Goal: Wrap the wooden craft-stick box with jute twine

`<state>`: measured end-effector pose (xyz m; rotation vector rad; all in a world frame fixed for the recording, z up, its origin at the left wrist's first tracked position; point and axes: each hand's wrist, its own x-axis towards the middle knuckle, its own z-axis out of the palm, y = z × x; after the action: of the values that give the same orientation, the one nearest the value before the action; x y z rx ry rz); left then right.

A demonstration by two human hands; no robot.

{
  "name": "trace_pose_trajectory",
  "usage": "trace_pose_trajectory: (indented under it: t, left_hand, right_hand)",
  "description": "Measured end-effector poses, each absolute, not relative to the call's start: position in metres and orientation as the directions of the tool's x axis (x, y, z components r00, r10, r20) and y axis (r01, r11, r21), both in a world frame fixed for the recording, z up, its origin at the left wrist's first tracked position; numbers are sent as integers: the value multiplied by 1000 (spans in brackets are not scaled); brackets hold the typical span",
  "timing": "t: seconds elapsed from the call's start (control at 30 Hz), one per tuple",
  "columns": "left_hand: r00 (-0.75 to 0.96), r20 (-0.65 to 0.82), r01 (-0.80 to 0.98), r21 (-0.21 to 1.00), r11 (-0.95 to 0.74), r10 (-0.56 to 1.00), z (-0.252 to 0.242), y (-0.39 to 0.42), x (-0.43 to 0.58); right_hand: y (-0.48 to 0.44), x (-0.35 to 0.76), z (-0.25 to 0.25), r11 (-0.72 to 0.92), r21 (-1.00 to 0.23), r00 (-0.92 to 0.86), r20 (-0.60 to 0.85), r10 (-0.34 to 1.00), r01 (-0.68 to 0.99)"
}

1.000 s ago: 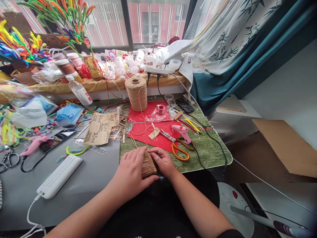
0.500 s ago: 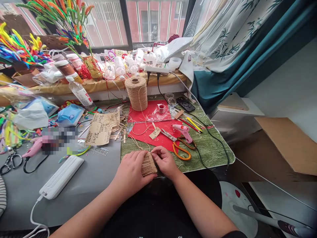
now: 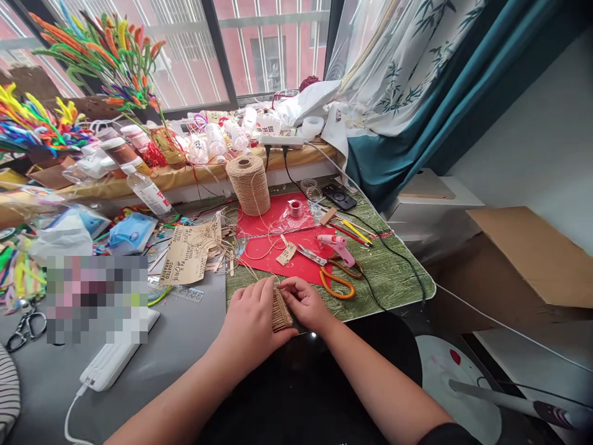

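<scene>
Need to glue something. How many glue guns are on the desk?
1. The pink glue gun lies beside the orange scissors, beyond the right hand, which grips a twine-wrapped piece with the left hand. Others may hide in the clutter or blurred patch at left.

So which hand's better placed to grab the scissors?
Right, probably: the right hand sits nearest the scissors, while the left hand holds most of the twine bundle.

Both hands [image 3: 278, 312] on twine-wrapped piece [image 3: 280, 311], green mat [image 3: 393, 278]
</scene>
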<state>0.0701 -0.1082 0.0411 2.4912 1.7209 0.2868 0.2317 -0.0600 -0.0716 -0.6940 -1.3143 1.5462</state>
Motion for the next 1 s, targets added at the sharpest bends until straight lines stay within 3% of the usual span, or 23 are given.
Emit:
trace_pose_trajectory:
  t: [0.17,0.4,0.6,0.83,1.0]
  left_hand:
    - [360,86,894,254,-369,929,33,-105,69]
    - [260,201,782,529,-328,945,14,-118,41]
    - [119,292,620,725,-301,949,-27,-135,27]
    - [115,320,426,840,-337,941,-57,-142,18]
    - [159,232,377,884,-276,960,-62,-140,16]
  right_hand:
    - [-59,233,-68,44,-957,-354,148,924,-286]
    - [-56,251,-52,302,-953,-316,291,903,-15]
    - [-55,254,-48,398,-915,-290,365,885,63]
    - [-61,244,-56,324,-945,-290,299,909,42]
    - [-62,234,-63,43,-982,-271,92,958,-181]
